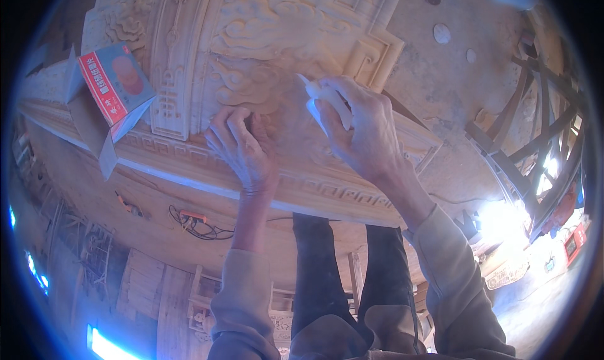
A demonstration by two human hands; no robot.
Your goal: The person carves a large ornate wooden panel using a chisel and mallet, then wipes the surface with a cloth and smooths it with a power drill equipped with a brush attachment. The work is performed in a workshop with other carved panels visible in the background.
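I see both hands working on a large carved wooden panel [264,27] that fills the upper middle of the frame, pale wood cut with cloud scrolls, a knot motif and a key-pattern border.

Right hand [362,130], centre right: fingers clenched around a small white tool [324,99]. The tool runs up and left out of the fist; its pale tip pokes out above the knuckles toward the upper left and sits at the carved cloud relief. Most of its body is buried in the grip, so I cannot tell what kind of tool it is. Thumb and forefinger pinch it near the working end.

Left hand [242,149], centre of the frame, just left of the right hand: holding nothing, fingers spread and slightly bent, tips pressed flat on the carving beneath the cloud scroll. It is near the tool tip but not touching it.

A red and blue cardboard box [116,83] lies on the panel's edge in the upper left, flaps open, well apart from both hands.

Lower in the frame, below the panel's moulded edge, I see my dark trouser legs [349,278] and beige sleeves [242,303]. A tangle of cables [195,225] with an orange piece lies on the dusty floor at lower left. Dark bent wooden frames [541,133] stand at the right edge, with bright glare beside them.
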